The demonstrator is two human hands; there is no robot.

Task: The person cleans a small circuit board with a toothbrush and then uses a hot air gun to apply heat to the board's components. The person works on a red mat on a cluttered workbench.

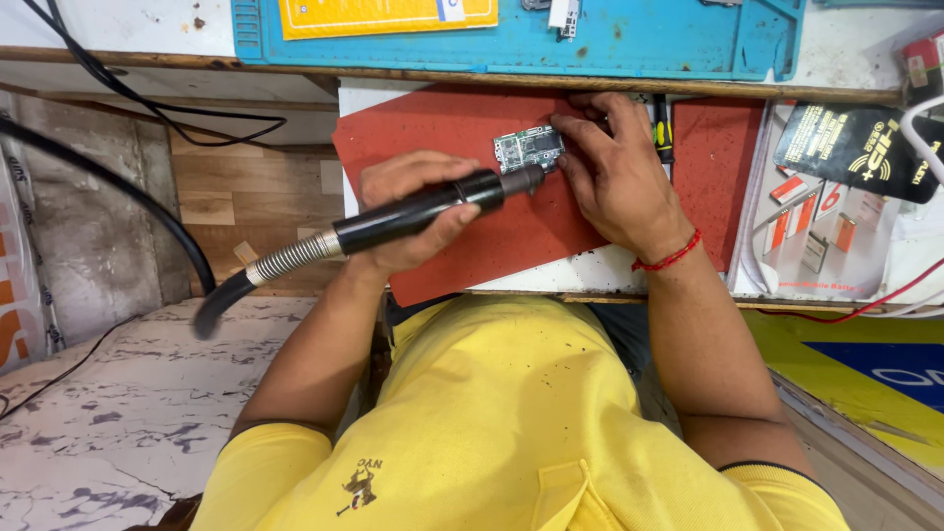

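Red matting [511,236] covers the work surface, and nearest the body the left hand [408,211] has its grip wrapped around a black hot-air handpiece [433,208] with a coiled hose. Its nozzle seems to touch a small green circuit board [528,149] on the mat, though the contact is hard to judge. Beyond, the right hand [615,177] pins the board with spread fingers, before a blue mat [639,39].

a white bench [610,270] carries a red mat [511,236], with a blue mat [649,39] behind.
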